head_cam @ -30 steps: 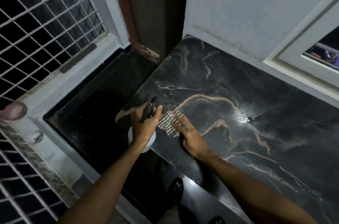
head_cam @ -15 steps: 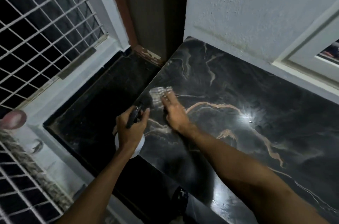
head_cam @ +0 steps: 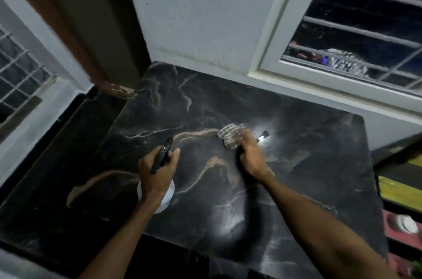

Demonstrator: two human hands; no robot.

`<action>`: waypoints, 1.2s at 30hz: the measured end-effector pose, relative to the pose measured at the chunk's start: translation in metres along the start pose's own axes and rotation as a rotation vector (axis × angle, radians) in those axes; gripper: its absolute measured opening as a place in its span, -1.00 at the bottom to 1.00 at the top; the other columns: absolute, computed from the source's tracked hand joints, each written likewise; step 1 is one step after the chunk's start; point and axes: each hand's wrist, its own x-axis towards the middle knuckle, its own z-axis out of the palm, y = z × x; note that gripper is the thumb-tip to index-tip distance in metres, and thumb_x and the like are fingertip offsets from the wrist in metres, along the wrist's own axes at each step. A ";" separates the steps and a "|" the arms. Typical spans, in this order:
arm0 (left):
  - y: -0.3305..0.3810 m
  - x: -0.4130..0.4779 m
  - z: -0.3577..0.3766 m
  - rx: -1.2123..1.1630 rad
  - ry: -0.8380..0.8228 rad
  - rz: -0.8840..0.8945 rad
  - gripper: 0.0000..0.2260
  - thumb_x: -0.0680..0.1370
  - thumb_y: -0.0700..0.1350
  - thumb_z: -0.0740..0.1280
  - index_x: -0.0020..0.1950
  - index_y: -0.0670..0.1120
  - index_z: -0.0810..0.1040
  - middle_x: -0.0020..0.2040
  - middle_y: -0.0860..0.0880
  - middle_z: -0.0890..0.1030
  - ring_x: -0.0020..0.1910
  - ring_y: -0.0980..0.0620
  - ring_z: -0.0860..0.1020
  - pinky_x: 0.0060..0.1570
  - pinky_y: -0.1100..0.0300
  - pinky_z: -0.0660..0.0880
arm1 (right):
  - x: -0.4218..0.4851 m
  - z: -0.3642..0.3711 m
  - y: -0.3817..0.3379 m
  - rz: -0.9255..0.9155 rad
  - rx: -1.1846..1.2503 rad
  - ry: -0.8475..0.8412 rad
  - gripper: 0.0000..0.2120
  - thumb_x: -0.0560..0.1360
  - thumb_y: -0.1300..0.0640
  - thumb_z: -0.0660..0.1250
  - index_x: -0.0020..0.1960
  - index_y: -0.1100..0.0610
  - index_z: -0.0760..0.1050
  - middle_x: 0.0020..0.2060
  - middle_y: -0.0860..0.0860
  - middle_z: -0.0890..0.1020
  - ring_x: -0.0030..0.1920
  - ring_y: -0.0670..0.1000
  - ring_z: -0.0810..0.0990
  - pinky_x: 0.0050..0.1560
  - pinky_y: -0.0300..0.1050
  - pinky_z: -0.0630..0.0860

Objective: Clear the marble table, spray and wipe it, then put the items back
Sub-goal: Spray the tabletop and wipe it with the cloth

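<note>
A person's right hand [head_cam: 251, 155] presses a checked cloth [head_cam: 230, 136] onto the black marble worktop [head_cam: 308, 176]. The fingers [head_cam: 242, 139] are laid over the cloth rather than curled around it, though motion blurs them. The cloth sits near the middle of the slab, slightly toward 12 o'clock and touching the pale brown vein. Half a second earlier it was far out at about 10 o'clock, close to the corner by the door frame [head_cam: 75, 34], so the wipe has swept rightward. A bright glare spot [head_cam: 262, 136] lies just beside the cloth at its 3 o'clock.

The left hand [head_cam: 157, 173] grips a spray bottle [head_cam: 167, 196], fingers wrapped around the neck below the black trigger head, at 9 o'clock from the right hand and apart from it. The bottle now hangs over the worktop's left part, where earlier it was held off the slab's left edge.

The view has swung right. A barred window [head_cam: 365, 27] fills 1 o'clock, the grille [head_cam: 18, 77] has shrunk to a sliver at 9 o'clock, and coloured shelves [head_cam: 402, 187] show at 4 o'clock.
</note>
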 end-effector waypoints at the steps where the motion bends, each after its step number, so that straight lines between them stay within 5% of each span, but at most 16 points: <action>1: 0.005 -0.004 0.011 -0.018 -0.014 0.016 -0.72 0.50 -0.20 0.52 -0.35 -0.07 0.52 -0.43 0.07 0.57 -0.39 0.07 0.58 -0.29 0.16 0.52 | 0.006 -0.021 0.021 0.174 0.045 0.155 -0.45 0.44 0.41 0.19 0.43 0.24 0.43 0.49 0.21 0.34 0.53 0.22 0.26 0.60 0.03 0.14; 3: 0.016 -0.011 0.033 -0.023 -0.036 0.042 -0.74 0.50 -0.19 0.52 -0.34 -0.04 0.53 -0.40 0.10 0.58 -0.34 0.12 0.60 -0.24 0.15 0.55 | 0.003 -0.052 0.053 0.443 0.052 0.327 -0.43 0.45 0.44 0.21 0.44 0.23 0.40 0.49 0.22 0.31 0.52 0.23 0.25 0.58 0.06 0.16; 4: 0.020 -0.014 0.042 -0.015 -0.051 0.044 -0.76 0.51 -0.17 0.51 -0.32 -0.04 0.55 -0.38 0.10 0.59 -0.31 0.14 0.60 -0.20 0.14 0.56 | -0.003 -0.056 0.054 0.446 0.021 0.279 -0.39 0.43 0.45 0.20 0.48 0.20 0.36 0.52 0.21 0.25 0.54 0.22 0.22 0.60 0.03 0.12; 9: 0.051 -0.027 0.100 -0.016 -0.114 0.024 -0.81 0.51 -0.13 0.50 -0.28 -0.07 0.61 -0.35 0.08 0.63 -0.28 0.15 0.62 -0.15 0.06 0.60 | -0.045 -0.048 0.066 -0.132 0.007 -0.193 -0.33 0.42 0.38 0.18 0.53 0.12 0.31 0.60 0.10 0.13 0.61 0.07 0.06 0.58 -0.14 0.04; 11: 0.066 -0.030 0.122 -0.010 -0.113 0.050 -0.82 0.52 -0.10 0.49 -0.27 -0.08 0.62 -0.36 0.07 0.64 -0.29 0.13 0.63 -0.19 0.06 0.60 | -0.036 -0.077 0.100 -0.014 0.067 -0.017 -0.42 0.46 0.38 0.17 0.47 0.17 0.39 0.55 0.13 0.25 0.58 0.10 0.17 0.59 -0.17 0.06; 14: 0.091 -0.038 0.151 0.020 -0.112 0.132 -0.77 0.53 -0.10 0.47 -0.29 -0.16 0.58 -0.38 -0.05 0.61 -0.30 0.03 0.59 -0.26 0.06 0.53 | -0.040 -0.112 0.146 0.461 0.074 0.233 -0.38 0.47 0.43 0.18 0.53 0.22 0.27 0.57 0.18 0.16 0.59 0.21 0.13 0.59 0.08 0.15; 15: 0.101 -0.041 0.162 0.024 -0.122 0.139 -0.74 0.53 -0.10 0.47 -0.32 -0.16 0.56 -0.40 -0.06 0.58 -0.34 0.02 0.57 -0.29 0.05 0.52 | -0.045 -0.115 0.150 0.461 0.061 0.213 -0.36 0.48 0.41 0.18 0.55 0.17 0.23 0.59 0.14 0.12 0.60 0.19 0.10 0.58 0.14 0.16; 18: 0.125 -0.050 0.195 0.000 -0.169 0.125 -0.72 0.53 -0.12 0.50 -0.34 -0.08 0.52 -0.43 0.02 0.55 -0.40 0.05 0.56 -0.35 0.06 0.51 | -0.068 -0.110 0.156 -0.009 0.027 -0.020 -0.31 0.47 0.42 0.14 0.57 0.08 0.23 0.62 0.07 0.09 0.63 0.09 0.03 0.60 0.07 0.08; 20: 0.136 -0.056 0.214 -0.008 -0.191 0.129 -0.74 0.52 -0.12 0.50 -0.32 0.00 0.52 -0.41 0.09 0.57 -0.35 0.09 0.59 -0.31 0.14 0.52 | -0.066 -0.128 0.183 -0.147 -0.015 -0.040 -0.32 0.43 0.46 0.14 0.53 0.15 0.30 0.59 0.11 0.18 0.62 0.12 0.07 0.62 -0.01 0.07; 25: 0.155 -0.069 0.262 -0.066 -0.251 0.186 -0.64 0.53 -0.14 0.50 -0.34 0.19 0.46 -0.40 0.17 0.56 -0.41 0.17 0.55 -0.37 0.39 0.42 | -0.033 -0.195 0.272 0.523 0.058 0.350 -0.46 0.56 0.31 0.18 0.53 0.17 0.28 0.57 0.15 0.18 0.59 0.17 0.13 0.58 0.07 0.16; 30: 0.176 -0.081 0.295 -0.024 -0.298 0.265 -0.56 0.53 -0.16 0.50 -0.39 0.15 0.34 -0.43 0.14 0.50 -0.46 0.18 0.48 -0.39 0.38 0.34 | -0.056 -0.161 0.242 -0.062 0.022 -0.003 -0.42 0.51 0.39 0.19 0.52 0.15 0.33 0.58 0.13 0.20 0.61 0.08 0.11 0.62 -0.12 0.00; 33: 0.187 -0.084 0.307 0.017 -0.295 0.267 -0.60 0.54 -0.11 0.49 -0.40 0.03 0.36 -0.40 0.06 0.52 -0.46 0.13 0.48 -0.41 0.39 0.32 | -0.068 -0.194 0.283 0.103 0.115 0.143 -0.38 0.44 0.35 0.20 0.50 0.16 0.35 0.57 0.12 0.23 0.59 0.04 0.14 0.61 -0.23 -0.01; 36: 0.203 -0.092 0.310 0.008 -0.276 0.290 -0.63 0.53 -0.14 0.48 -0.39 -0.01 0.39 -0.45 0.03 0.49 -0.46 0.14 0.47 -0.41 0.38 0.34 | -0.101 -0.213 0.309 0.255 0.054 0.191 -0.36 0.41 0.46 0.17 0.49 0.19 0.37 0.58 0.15 0.21 0.60 0.15 0.14 0.61 -0.03 0.10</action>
